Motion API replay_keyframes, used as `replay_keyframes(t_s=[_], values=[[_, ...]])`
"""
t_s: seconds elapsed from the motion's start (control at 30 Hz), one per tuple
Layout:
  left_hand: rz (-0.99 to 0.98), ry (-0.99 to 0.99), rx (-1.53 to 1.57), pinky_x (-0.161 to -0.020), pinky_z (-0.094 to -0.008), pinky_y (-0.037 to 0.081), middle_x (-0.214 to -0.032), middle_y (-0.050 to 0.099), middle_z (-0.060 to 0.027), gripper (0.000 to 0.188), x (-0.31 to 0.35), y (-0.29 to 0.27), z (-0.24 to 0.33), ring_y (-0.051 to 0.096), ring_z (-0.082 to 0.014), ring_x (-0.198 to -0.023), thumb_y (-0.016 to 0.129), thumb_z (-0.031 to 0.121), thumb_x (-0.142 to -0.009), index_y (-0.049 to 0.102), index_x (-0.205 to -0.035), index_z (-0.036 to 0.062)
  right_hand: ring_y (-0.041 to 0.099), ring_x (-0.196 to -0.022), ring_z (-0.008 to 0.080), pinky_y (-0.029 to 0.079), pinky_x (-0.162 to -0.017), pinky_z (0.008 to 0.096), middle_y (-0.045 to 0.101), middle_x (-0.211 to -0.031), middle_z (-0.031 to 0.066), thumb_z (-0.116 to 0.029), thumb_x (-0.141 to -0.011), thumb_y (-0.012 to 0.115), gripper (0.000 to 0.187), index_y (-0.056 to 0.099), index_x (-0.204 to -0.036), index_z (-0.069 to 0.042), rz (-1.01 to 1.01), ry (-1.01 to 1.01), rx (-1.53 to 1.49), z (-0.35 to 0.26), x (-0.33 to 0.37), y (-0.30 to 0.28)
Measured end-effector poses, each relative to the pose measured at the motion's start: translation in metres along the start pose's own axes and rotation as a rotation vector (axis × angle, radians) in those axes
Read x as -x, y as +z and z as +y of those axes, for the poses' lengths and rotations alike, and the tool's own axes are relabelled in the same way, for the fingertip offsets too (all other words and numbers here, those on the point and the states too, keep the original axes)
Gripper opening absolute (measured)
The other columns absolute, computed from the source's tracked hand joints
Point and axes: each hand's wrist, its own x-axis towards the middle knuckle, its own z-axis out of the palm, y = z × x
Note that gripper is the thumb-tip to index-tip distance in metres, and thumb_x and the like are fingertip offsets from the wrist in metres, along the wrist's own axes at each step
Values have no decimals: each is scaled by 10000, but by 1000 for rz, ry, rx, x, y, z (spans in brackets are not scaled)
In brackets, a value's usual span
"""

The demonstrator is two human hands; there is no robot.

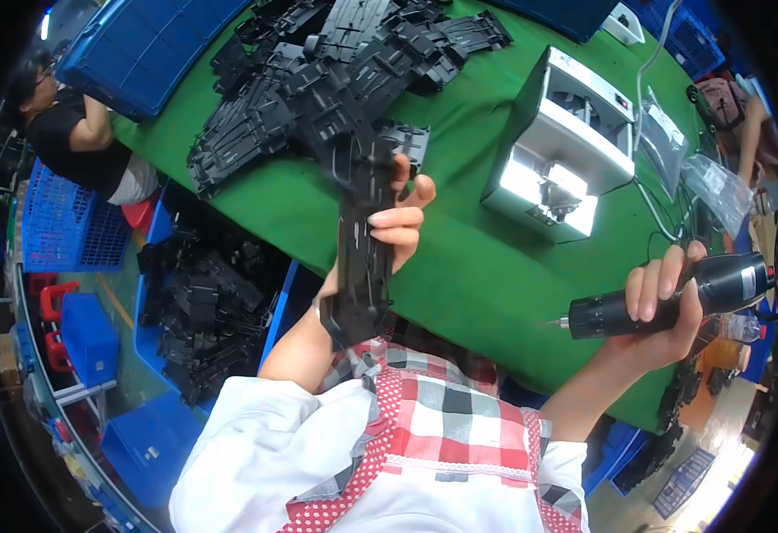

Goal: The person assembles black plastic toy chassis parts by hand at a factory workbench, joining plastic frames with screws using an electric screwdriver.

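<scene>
Upright in front of my chest is a long black plastic chassis part (358,258), with my left hand (398,222) wrapped round its right side. Its top end overlaps the pile behind it in the picture. On the right my right hand (664,306) grips a black electric screwdriver (718,286), its thin bit pointing left over the green table (460,275). A heap of similar black chassis parts (318,98) lies at the far middle of the table. To the right of the heap stands a white and grey screw feeder machine (567,133) with a brightly lit front.
A blue bin (202,311) full of black parts stands below the table's left edge. Clear plastic bags (718,191) and cables lie right of the machine. A blue crate (149,53) sits at the far left, beside a seated person (74,133). Another person's arm (751,138) shows far right.
</scene>
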Motion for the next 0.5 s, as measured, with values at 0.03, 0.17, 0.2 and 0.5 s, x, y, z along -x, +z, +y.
replay_keyframes(t_s=[0.03, 0.17, 0.2, 0.5], values=[[90, 77, -179, -593, -237, 435, -1306, 401, -189, 419, 5, -5, 1, 494, -135, -706, 555, 228, -891, 478, -1279, 90, 451, -477, 140, 400, -427, 262, 450, -747, 99, -97, -867, 480, 338, 366, -1159, 28, -17, -15, 22, 0, -3, 3], [335, 164, -1195, -725, -330, 544, -1155, 563, -223, 455, 1, 12, -28, 638, -262, -873, 605, 131, -791, 474, -1203, -10, 441, -474, 177, 401, -467, 323, 475, -744, 93, -68, -873, 444, 303, 402, -1171, -35, 24, -207, 186, 9, -14, 11], [390, 159, -1202, -715, -329, 540, -1131, 564, -249, 464, -3, 14, -37, 639, -277, -867, 633, 125, -755, 484, -1176, -3, 466, -488, 184, 409, -469, 319, 496, -732, 94, -59, -866, 462, 307, 411, -1169, -46, 91, -266, 269, 13, -18, 15], [698, 43, -1172, -681, -279, 545, -922, 626, -106, 232, -13, -28, -55, 626, -151, -775, 595, -4, -819, 534, -1031, -76, 577, -545, 170, 485, -557, 289, 584, -696, 110, 102, -787, 562, 363, 410, -1106, 21, 74, -516, 885, 68, -38, 31]])
